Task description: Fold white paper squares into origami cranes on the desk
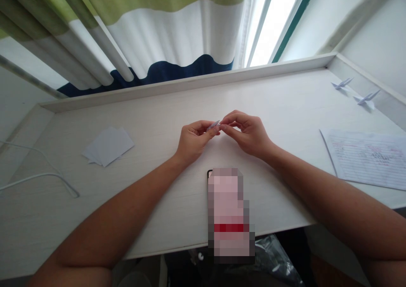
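Above the white desk, left hand and right hand pinch a small folded paper.
Head view: both hands are nearly closed, thumbs against fingers; an uneven tug could probably tear or mis-crease the paper. The grip hides most of its shape; pixelation masks the phone-like object; the lined sheet runs out of frame.
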{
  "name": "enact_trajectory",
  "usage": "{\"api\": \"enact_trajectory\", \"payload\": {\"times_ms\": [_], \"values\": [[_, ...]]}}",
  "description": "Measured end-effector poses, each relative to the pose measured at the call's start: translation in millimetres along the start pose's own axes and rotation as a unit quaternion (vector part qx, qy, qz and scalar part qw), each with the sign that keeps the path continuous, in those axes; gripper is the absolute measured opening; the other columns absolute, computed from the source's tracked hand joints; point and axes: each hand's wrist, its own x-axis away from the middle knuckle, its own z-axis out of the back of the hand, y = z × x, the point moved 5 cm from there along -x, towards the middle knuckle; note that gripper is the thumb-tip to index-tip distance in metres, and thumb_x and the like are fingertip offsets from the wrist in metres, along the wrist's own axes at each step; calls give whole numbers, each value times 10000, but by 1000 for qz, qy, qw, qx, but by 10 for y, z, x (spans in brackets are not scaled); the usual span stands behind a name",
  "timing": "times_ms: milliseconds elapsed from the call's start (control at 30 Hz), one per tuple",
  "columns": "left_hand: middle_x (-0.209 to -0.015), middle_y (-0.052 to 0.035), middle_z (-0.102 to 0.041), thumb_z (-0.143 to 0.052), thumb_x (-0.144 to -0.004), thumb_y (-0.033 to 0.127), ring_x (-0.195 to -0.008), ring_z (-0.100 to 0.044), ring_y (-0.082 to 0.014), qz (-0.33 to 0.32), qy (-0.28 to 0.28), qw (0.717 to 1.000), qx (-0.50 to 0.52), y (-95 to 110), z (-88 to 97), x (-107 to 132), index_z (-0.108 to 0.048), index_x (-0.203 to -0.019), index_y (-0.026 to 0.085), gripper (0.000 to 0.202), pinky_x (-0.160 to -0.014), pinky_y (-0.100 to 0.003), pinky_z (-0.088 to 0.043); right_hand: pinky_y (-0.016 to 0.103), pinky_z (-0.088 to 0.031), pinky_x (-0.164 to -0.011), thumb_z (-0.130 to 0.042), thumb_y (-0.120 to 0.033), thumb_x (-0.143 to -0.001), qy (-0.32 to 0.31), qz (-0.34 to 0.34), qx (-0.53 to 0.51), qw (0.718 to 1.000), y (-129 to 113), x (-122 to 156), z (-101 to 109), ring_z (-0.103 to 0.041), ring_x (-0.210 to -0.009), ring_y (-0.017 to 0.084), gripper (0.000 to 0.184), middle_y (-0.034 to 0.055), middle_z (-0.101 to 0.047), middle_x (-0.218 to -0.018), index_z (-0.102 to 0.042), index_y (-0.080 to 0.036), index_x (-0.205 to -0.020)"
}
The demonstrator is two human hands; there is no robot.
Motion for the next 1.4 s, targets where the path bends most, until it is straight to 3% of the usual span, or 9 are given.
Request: {"api": "enact_trajectory", "payload": {"times_ms": [100,333,567,733,967,1200,1400], "values": [[-860,-45,-817,-894,-812,497,-794,-734,-159,14,-9,1000,7,17,-8,-4,-839,-902,213,303,-721,-284,-541,439,-617,-839,-763,-357,-946,-1,22,20,1000,-2,0,12,-720,-901,204,112,29,-756,-944,-747,-249,-916],[-894,-49,-822,-872,-831,515,-835,-747,-171,23,-4,1000,-10,16,-8,-6,-829,-930,220,315,-729,-286,-548,436,-629,-837,-784,-363,-936,18,2,20,1000,20,8,-5,-734,-837,192,142,24,-786,-904,-744,-228,-928],[-894,-39,-824,-886,-820,501,-852,-735,-164,18,2,1000,7,10,-4,-14,-847,-938,238,291,-734,-280,-551,390,-586,-793,-745,-258,-960,24,109,119,987,-143,16,-1,-692,-849,190,54,18,-736,-895,-729,-253,-909],[-866,-46,-818,-888,-811,531,-854,-743,-181,23,-6,1000,4,32,-15,-10,-845,-911,232,318,-736,-301,-549,377,-562,-787,-685,-190,-976,28,159,156,975,-198,37,-2,-692,-854,189,93,18,-731,-918,-724,-267,-941],[-949,-74,-829,-868,-844,523,-883,-747,-180,29,-19,999,17,35,-31,-2,-844,-928,216,319,-798,-329,-556,402,-590,-829,-636,-230,-1005,27,101,153,983,-185,39,11,-718,-859,202,112,16,-764,-913,-709,-270,-929],[-901,-57,-823,-911,-795,509,-835,-735,-165,13,-20,999,30,16,-33,-8,-841,-895,214,320,-814,-331,-571,407,-627,-812,-712,-328,-976,42,41,58,997,-64,44,-9,-755,-837,198,94,25,-776,-893,-711,-236,-961],[-902,-68,-830,-895,-807,528,-835,-746,-173,29,-20,999,24,4,-41,-3,-841,-887,209,333,-838,-343,-585,402,-616,-780,-679,-247,-957,30,89,145,985,-146,17,44,-731,-848,202,41,31,-778,-910,-718,-256,-947]]}}
